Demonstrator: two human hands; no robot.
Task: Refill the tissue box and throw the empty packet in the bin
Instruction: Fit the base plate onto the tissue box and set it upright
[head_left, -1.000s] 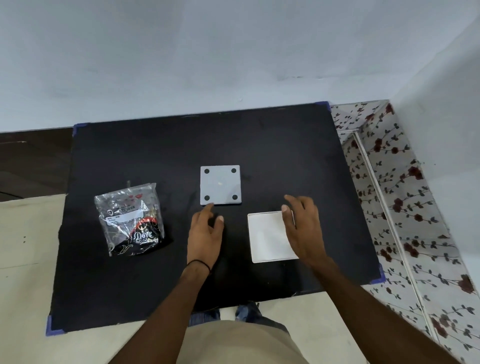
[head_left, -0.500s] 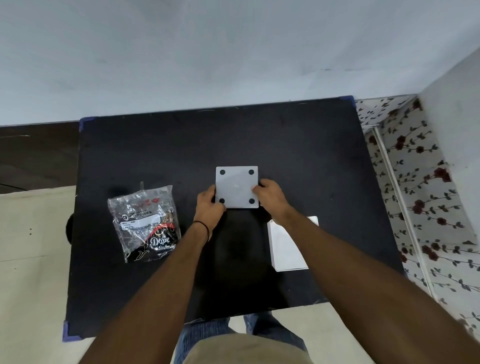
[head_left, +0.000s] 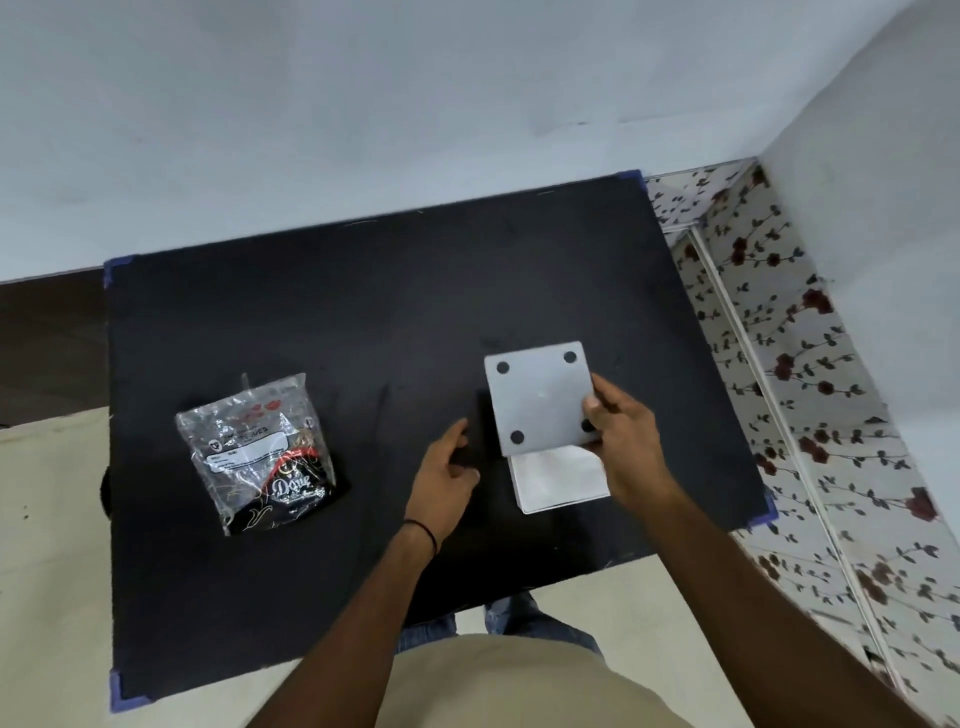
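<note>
At centre-right of the black surface (head_left: 363, 312), the right hand (head_left: 626, 447) is gripping the grey tissue box (head_left: 540, 397) by its 3 o'clock edge, fingers closed on it, tilting it over the white tissue stack (head_left: 561, 478); left hand (head_left: 444, 486) is hovering at its 8 o'clock, fingers loosely open, holding nothing; packet (head_left: 260, 452) is lying well apart at 9 o'clock. Box prob. light, stiff, smooth; edges are best for grip; tissues soft, so pinch whole stack.

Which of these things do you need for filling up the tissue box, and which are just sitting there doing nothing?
For the job:
- grey tissue box, seen with four dark dots, held by the right hand
- white stack of tissues under it
- plastic packet on the left
- left hand, beside the box

Just there:
- black table
- flowered floor
</note>
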